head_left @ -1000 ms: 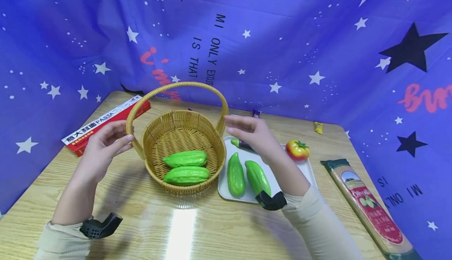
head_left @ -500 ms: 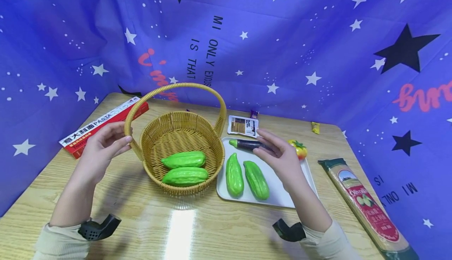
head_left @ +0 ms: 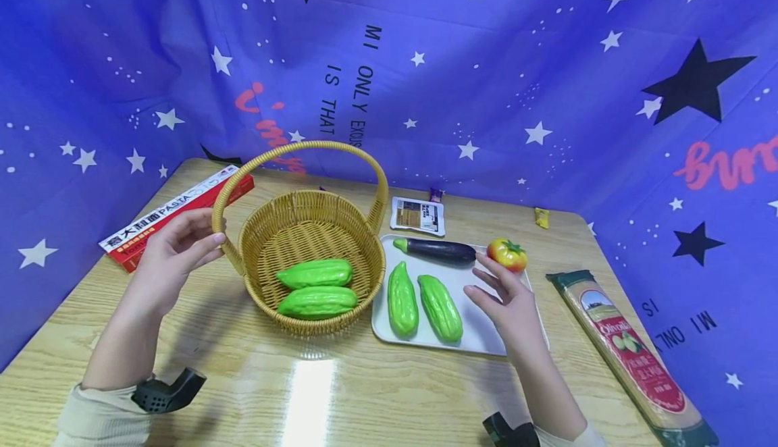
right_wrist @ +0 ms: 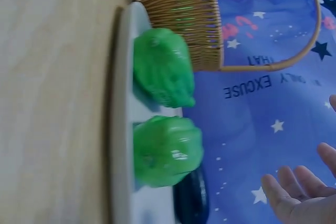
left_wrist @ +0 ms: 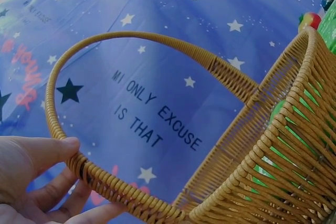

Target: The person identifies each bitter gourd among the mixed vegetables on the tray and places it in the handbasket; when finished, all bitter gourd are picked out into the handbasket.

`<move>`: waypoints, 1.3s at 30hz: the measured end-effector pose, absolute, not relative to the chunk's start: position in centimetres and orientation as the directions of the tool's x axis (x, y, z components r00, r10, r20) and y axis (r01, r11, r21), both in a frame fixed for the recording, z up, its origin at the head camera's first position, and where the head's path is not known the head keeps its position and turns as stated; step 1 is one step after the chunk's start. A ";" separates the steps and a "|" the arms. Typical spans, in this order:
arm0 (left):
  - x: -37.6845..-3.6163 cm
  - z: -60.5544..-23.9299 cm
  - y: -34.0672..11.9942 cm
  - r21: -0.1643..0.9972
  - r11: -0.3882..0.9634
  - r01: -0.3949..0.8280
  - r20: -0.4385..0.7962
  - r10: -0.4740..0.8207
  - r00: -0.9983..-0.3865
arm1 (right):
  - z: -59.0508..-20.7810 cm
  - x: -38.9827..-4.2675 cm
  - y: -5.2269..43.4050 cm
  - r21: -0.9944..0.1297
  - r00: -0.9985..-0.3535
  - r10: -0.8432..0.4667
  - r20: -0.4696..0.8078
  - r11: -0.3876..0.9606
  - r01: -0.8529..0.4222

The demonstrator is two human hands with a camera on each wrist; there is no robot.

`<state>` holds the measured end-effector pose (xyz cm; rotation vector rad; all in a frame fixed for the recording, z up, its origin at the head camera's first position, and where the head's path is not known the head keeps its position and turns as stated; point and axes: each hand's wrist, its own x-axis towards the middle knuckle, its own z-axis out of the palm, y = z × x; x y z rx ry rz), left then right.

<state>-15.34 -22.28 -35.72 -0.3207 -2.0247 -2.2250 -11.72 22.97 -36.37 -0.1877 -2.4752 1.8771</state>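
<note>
My left hand (head_left: pixel 173 251) holds the left side of the tall handle (left_wrist: pixel 131 35) of a round wicker basket (head_left: pixel 313 326), thumb on one side and fingers on the other. Two ridged green gourds (head_left: pixel 317 302) lie in the basket. Over the white tray (head_left: pixel 483 340) on the right hovers my right hand (head_left: pixel 510 298), fingers spread and slightly bent, holding nothing. Its fingertips are close to the blunt end of an eggplant (head_left: pixel 444 251) and to a red-yellow tomato (head_left: pixel 507 255). Two more green gourds (head_left: pixel 440 308) lie on the tray's left part.
A red pasta box (head_left: pixel 176 217) lies at the back left. Behind the tray are a flat white packet (head_left: pixel 417 216) and a purple wrapper (head_left: pixel 436 195). A yellow wrapper (head_left: pixel 541 217) lies farther right, and a long spaghetti bag (head_left: pixel 632 352) along the right edge.
My right hand has moved right and down from the basket handle to above the tray, uncovering the packet and eggplant. The left hand has stayed on the handle; the basket stands still.
</note>
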 end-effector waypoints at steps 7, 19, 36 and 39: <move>-15.4 -35.7 -22.2 0.967 -0.110 0.232 0.239 0.057 -0.969 | -38.1 -11.4 23.2 -0.930 -0.987 0.133 -0.092 0.344 0.133; -15.4 -35.8 -22.4 0.965 -0.103 0.241 0.247 0.050 -0.968 | -40.7 -11.8 23.3 -0.908 -0.991 0.077 -0.114 0.397 0.135; -15.3 -35.9 -22.2 0.961 -0.129 0.245 0.253 0.050 -0.966 | -43.2 -12.1 22.5 -0.821 -0.991 0.039 -0.126 0.557 0.127; -15.3 -35.9 -22.2 0.960 -0.128 0.247 0.255 0.051 -0.966 | -43.3 -12.1 22.5 -0.825 -0.991 0.043 -0.123 0.551 0.126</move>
